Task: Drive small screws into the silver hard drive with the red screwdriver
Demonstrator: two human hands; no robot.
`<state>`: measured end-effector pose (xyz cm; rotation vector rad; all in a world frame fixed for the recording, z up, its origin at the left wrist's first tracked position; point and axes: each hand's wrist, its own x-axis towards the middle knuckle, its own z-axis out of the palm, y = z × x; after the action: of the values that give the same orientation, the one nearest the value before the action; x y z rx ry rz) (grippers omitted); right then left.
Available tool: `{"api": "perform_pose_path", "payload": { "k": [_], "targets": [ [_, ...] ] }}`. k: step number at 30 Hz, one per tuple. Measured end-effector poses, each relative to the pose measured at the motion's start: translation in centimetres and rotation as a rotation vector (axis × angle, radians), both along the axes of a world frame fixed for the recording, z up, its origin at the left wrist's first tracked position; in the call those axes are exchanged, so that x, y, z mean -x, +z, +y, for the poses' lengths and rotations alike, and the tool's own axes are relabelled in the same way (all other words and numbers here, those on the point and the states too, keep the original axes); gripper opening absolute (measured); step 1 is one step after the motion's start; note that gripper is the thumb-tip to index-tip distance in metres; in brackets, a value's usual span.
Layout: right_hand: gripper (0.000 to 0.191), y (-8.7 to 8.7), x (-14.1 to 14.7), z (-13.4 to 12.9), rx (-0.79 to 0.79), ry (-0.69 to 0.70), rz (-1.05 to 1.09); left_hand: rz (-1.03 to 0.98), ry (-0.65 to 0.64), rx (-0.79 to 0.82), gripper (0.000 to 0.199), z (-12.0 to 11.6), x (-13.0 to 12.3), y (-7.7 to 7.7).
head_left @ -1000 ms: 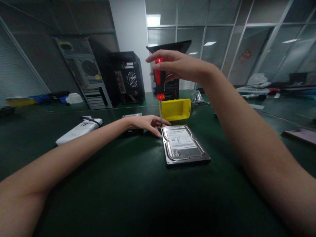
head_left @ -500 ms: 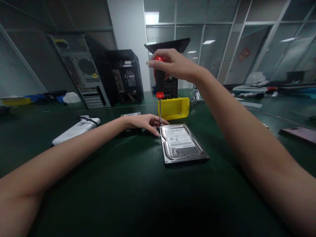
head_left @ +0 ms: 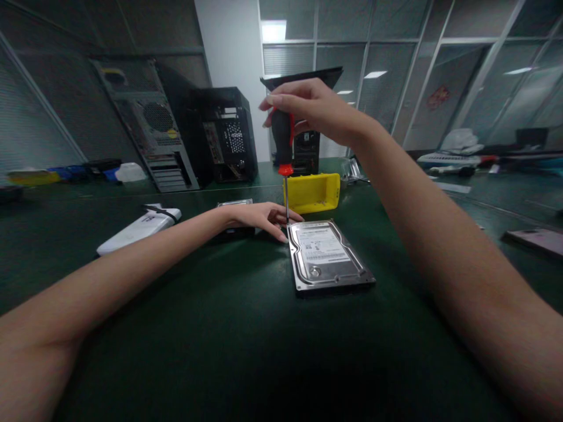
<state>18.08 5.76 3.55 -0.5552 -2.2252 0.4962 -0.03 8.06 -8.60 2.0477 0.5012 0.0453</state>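
Glass partitions point(head_left: 389, 76) and a pale pillar point(head_left: 229, 76) fill the top of the frame, above a dark green table point(head_left: 197, 340) whose smooth top gives back a dull sheen. From my end, I see the drive point(head_left: 323, 252) lying flat just right of centre, label up. The right hand point(head_left: 284, 111), upper centre, has its fingers curled round the top of the screwdriver point(head_left: 282, 138), which stands almost upright, its shaft running down to the drive's far left corner. The left hand point(head_left: 264, 218) lies low beside that corner, thumb and fingers loosely parted; I see no closed grip there, and I can't tell whether the fingertips touch the metal. As I judge it, the step in hand is screwdriver work at that corner, though any screw under the tip is too small for me to make out. The next move, I'd say, calls for a straight shaft, downward pressure and a drive that doesn't slide. Its cover is bright, hard metal, pressed into curved ridges round a white paper label; the handle is thick, black and red, probably rubbery, on a thin steel rod. Just behind the drive sits a yellow bin point(head_left: 312, 193), boxy plastic with its open side towards me. At upper left stand a perforated metal tower point(head_left: 149, 117) and a black case point(head_left: 235, 140).
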Motion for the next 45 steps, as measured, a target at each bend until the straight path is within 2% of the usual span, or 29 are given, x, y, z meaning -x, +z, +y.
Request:
{"api": "perform_pose_path", "payload": {
  "k": [8, 12, 23, 32, 45],
  "targets": [
    [0.023, -0.6, 0.4, 1.0, 0.080, 0.042, 0.049, -0.004, 0.005, 0.017, 0.064, 0.0, -0.1, 0.0],
    [0.016, -0.8, 0.5, 1.2, 0.041, 0.018, 0.087, -0.003, -0.005, 0.042, 0.064, 0.2, -0.1, -0.1],
    [0.033, -0.6, 0.4, 0.9, -0.031, -0.024, 0.085, 0.012, -0.003, 0.021, 0.064, 0.3, 0.0, -0.1],
    [0.030, -0.4, 0.0, 1.0, 0.007, 0.054, 0.041, 0.013, 0.006, 0.013, 0.065, 0.1, 0.0, 0.0],
    [0.024, -0.6, 0.9, 0.5, -0.044, -0.019, 0.048, 0.027, 0.005, 0.018, 0.064, 0.0, 0.0, 0.3]
  ]
}}
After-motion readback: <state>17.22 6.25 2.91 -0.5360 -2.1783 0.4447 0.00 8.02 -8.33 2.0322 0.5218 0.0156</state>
